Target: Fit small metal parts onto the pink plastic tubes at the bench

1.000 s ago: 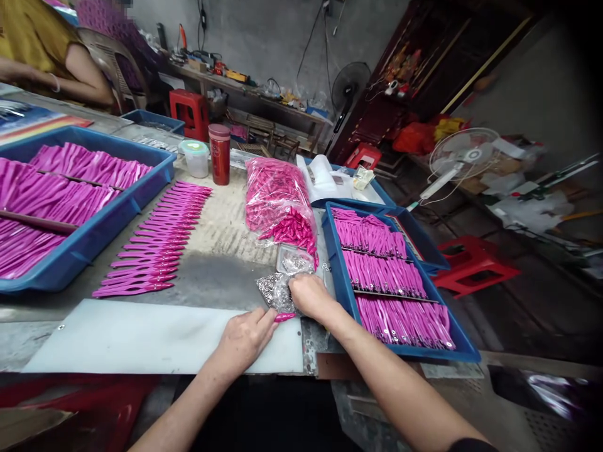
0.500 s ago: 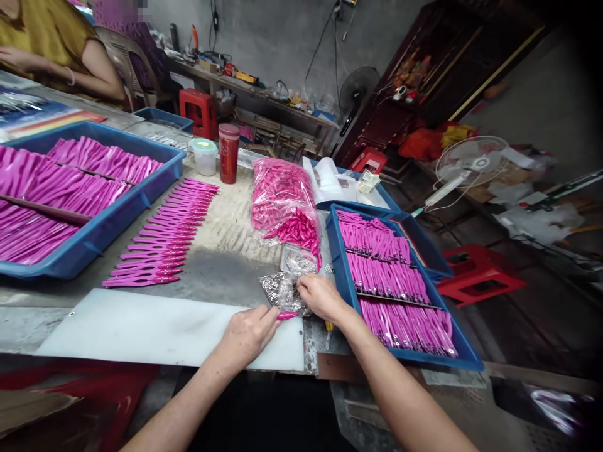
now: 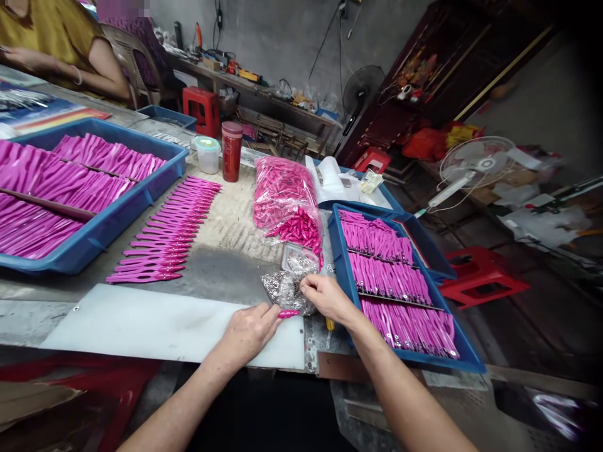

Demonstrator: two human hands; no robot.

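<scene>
My left hand (image 3: 251, 328) is closed on a glossy pink pointed plastic piece (image 3: 288, 313), whose tip sticks out past the fingertips over the white board (image 3: 155, 326). My right hand (image 3: 328, 296) pinches at the edge of a clear bag of small metal parts (image 3: 287, 292). Whatever lies between those fingertips is too small to make out. Just behind the bag sits a clear tray (image 3: 298, 256), also with small shiny parts. Farther back, a clear plastic bag (image 3: 282, 182) spills many more pink pointed pieces.
Long pink pieces (image 3: 164, 229) lie in a row on the table. Blue crates of pink pieces stand left (image 3: 136, 216) and right (image 3: 343, 270). A red tumbler (image 3: 231, 154) and a lidded tub (image 3: 208, 156) stand behind. Another person (image 3: 61, 50) sits far left.
The whole view has shifted slightly. Both hands keep nearly the same place and grip, the left on the pink piece and the right at the bag of metal parts.
</scene>
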